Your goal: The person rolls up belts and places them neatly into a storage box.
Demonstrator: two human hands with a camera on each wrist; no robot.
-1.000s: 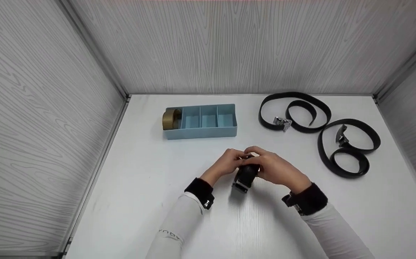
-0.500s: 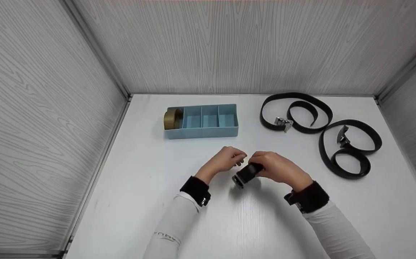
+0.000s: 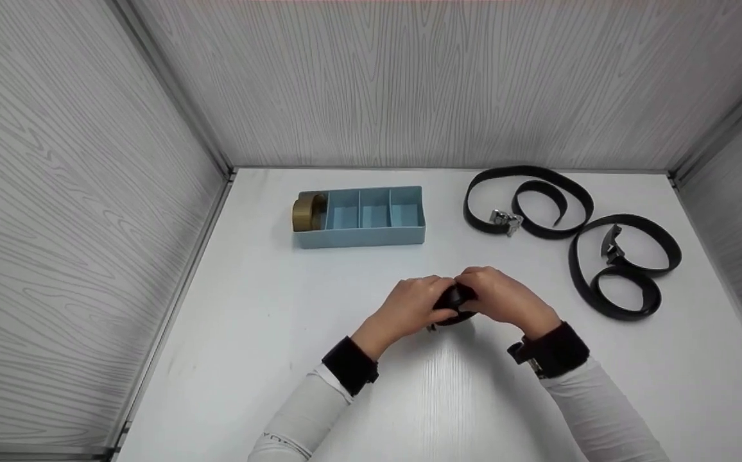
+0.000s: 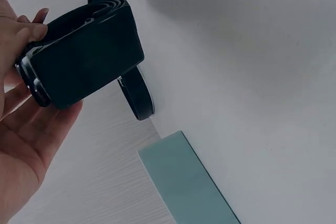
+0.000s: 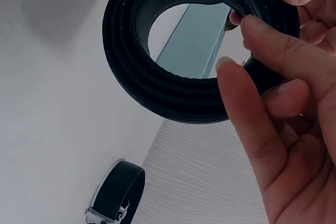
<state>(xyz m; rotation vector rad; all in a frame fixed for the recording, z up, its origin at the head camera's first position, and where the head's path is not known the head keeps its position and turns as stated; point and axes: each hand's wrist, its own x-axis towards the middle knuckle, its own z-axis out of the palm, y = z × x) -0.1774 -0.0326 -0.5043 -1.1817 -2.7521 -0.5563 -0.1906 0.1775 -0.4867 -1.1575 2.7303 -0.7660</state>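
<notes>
Over the near middle of the white table, both hands hold a black leather belt [image 3: 454, 299] wound into a tight coil. My left hand [image 3: 408, 307] grips its left side; in the left wrist view the fingers [image 4: 50, 124] lie under the coil beside the metal buckle [image 4: 35, 83]. From the right, my right hand [image 3: 504, 296] pinches the roll, with fingertips [image 5: 252, 27] reaching into the ring in the right wrist view. Several layers show along the coil's edge [image 5: 173, 95]. The head view has the fingers covering much of the belt.
A light blue divided box [image 3: 361, 239] stands toward the back, with a gold-brown coiled band [image 3: 304, 215] in its leftmost compartment. Two loosely curled black belts with metal buckles lie at the right, one farther back [image 3: 474, 221], one nearer [image 3: 621, 310]. Grey wood-grain panels [image 3: 371, 83] surround the table.
The left hand came off the belt half a second ago and now grips it again. The coil has turned, its buckle end now mostly behind the left hand. The right hand kept its hold.
</notes>
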